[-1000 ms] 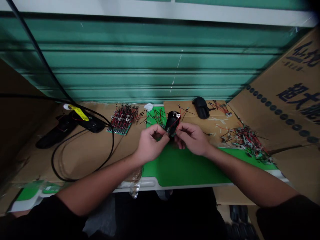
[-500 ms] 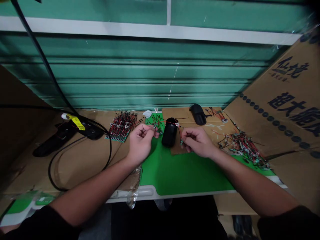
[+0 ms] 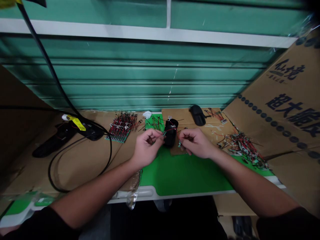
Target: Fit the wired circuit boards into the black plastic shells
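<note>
My left hand [image 3: 148,150] is closed in a pinch on a small circuit board [image 3: 164,133] with thin wires and a white connector above it. In a matching pinch, my right hand [image 3: 197,142] grips another small wired board [image 3: 179,143], with a red wire running up from it. Behind and between the fingertips lies a black mouse-shaped case [image 3: 170,140], partly covered by the wires. Several loose wired pieces [image 3: 156,122] lie on the green surface just beyond my left hand.
A panel of wired boards [image 3: 120,130] sits to the left, beside a black cable [image 3: 111,146] and a dark handheld device [image 3: 53,141]. Rightward are a heap of wired boards [image 3: 247,150] and another black case [image 3: 197,115]. Cardboard [image 3: 282,133] walls the right side.
My left hand has moved right with its small board, away from the loose wired pieces and closer to my right hand. The right hand has shifted slightly left.
</note>
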Demonstrator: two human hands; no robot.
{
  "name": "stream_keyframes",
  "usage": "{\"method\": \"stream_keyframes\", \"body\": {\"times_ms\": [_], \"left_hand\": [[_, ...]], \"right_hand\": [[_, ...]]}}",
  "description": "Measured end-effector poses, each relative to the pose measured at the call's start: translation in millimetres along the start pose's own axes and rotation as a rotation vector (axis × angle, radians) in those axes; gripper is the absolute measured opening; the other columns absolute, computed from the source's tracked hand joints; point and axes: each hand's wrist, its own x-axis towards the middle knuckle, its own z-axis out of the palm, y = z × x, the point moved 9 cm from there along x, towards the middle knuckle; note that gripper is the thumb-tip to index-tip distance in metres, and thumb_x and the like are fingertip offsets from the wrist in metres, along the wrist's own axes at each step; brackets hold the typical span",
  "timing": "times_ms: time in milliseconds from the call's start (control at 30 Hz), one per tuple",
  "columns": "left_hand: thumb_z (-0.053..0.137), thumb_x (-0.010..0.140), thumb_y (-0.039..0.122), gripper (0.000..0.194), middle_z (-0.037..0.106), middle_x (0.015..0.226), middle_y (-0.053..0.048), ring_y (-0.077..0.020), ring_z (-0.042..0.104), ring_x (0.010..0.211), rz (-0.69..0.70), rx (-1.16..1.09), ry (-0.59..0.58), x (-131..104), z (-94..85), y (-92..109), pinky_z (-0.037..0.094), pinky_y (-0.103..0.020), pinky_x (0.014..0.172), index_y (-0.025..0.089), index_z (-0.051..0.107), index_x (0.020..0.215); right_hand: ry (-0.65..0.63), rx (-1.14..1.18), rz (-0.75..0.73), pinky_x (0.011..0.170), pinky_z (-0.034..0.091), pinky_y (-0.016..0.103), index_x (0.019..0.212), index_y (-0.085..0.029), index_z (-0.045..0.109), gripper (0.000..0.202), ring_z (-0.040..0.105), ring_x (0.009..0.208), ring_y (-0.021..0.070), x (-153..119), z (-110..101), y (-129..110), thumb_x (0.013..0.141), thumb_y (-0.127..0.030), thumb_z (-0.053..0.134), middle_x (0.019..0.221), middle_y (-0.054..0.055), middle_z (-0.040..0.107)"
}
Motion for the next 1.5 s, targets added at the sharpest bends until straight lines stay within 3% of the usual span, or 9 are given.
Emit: {"method": "stream_keyframes", "body": {"times_ms": [333,567,700,833,933,1000,1100,1300,1500], "left_hand": [[0.086,0.084,0.03,0.02,0.078,0.087,-0.005,-0.0146,0.07,0.065,-0.004,-0.055,0.039,3.8,-6.9,3.7,0.057,-0.029,0.065,0.019,0.07,0.078],[0.085,0.081,0.024,0.017,0.076,0.085,-0.003,-0.0129,0.067,0.065,-0.076,-0.442,-0.018,8.1,-6.3,7.3,0.054,-0.026,0.063,0.018,0.069,0.079],[0.083,0.078,0.025,0.017,0.075,0.082,-0.004,-0.0148,0.066,0.059,-0.198,-0.455,-0.323,-1.4,13.7,9.0,0.05,-0.026,0.053,0.018,0.067,0.077],[0.075,0.075,0.023,0.01,0.066,0.066,-0.001,-0.0133,0.058,0.053,-0.358,-0.111,-0.725,-26.8,37.9,-12.7,0.04,-0.025,0.049,0.018,0.066,0.074],[0.066,0.071,0.017,0.01,0.047,0.055,0.006,-0.01,0.042,0.051,-0.316,0.232,-0.863,-37.3,43.3,-24.9,0.026,-0.023,0.048,0.019,0.058,0.066],[0.065,0.071,0.015,0.014,0.044,0.055,0.006,-0.0097,0.038,0.052,-0.228,0.397,-0.889,-39.2,45.0,-24.1,0.023,-0.024,0.049,0.02,0.054,0.064],[0.069,0.072,0.015,0.012,0.052,0.059,0.005,-0.01,0.042,0.054,-0.087,0.543,-0.829,-35.3,44.7,-15.3,0.025,-0.025,0.051,0.019,0.058,0.067],[0.076,0.091,0.047,0.032,0.053,0.06,0.003,-0.0099,0.039,0.052,-0.131,0.2,-0.32,-7.9,23.5,-9.4,0.023,-0.025,0.05,0.017,0.072,0.08],[0.091,0.078,0.053,0.039,0.056,0.055,0.004,-0.0086,0.039,0.046,-0.291,-0.06,-0.239,-3.9,24.4,-21.9,0.02,-0.025,0.045,0.017,0.082,0.091]], "right_hand": [[-0.106,-0.19,-0.034,0.048,0.033,0.021,0.071,-0.022,0.054,0.013,0.052,0.048,0.0093,-0.5,15.3,-2.5,0.082,-0.018,0.058,0.06,-0.004,0.064],[-0.028,-0.284,-0.058,0.049,0.031,0.022,0.068,-0.022,0.052,0.015,0.049,0.047,0.0101,4.2,-6.5,-4.0,0.081,-0.024,0.059,0.053,-0.005,0.053],[0.114,-0.351,-0.097,0.048,0.033,0.023,0.069,-0.021,0.058,0.015,0.052,0.047,0.0111,7.0,-37.0,-3.6,0.084,-0.025,0.06,0.053,-0.004,0.056],[0.243,-0.252,-0.079,0.045,0.038,0.024,0.071,-0.021,0.059,0.013,0.057,0.045,0.0121,12.1,-62.3,9.3,0.083,-0.026,0.061,0.06,-0.001,0.065],[0.283,-0.142,-0.071,0.042,0.039,0.023,0.074,-0.021,0.059,0.01,0.057,0.043,0.0117,15.4,-66.6,16.5,0.081,-0.027,0.063,0.062,-0.001,0.067],[0.281,-0.1,-0.088,0.042,0.04,0.022,0.075,-0.021,0.06,0.011,0.056,0.043,0.011,15.5,-62.2,15.5,0.083,-0.028,0.064,0.063,-0.001,0.067],[0.252,-0.104,-0.129,0.042,0.039,0.022,0.076,-0.021,0.061,0.014,0.055,0.044,0.01,11.9,-48.2,8.0,0.087,-0.029,0.065,0.064,-0.001,0.067],[0.068,-0.091,-0.162,0.045,0.039,0.02,0.078,-0.021,0.059,0.015,0.052,0.046,0.0086,2.8,-3.6,-4.3,0.092,-0.023,0.063,0.058,-0.005,0.059],[-0.099,-0.03,-0.084,0.048,0.044,0.019,0.079,-0.021,0.056,0.012,0.06,0.049,0.0096,-2.3,29.2,-1.8,0.089,-0.018,0.062,0.063,-0.004,0.064]]}}
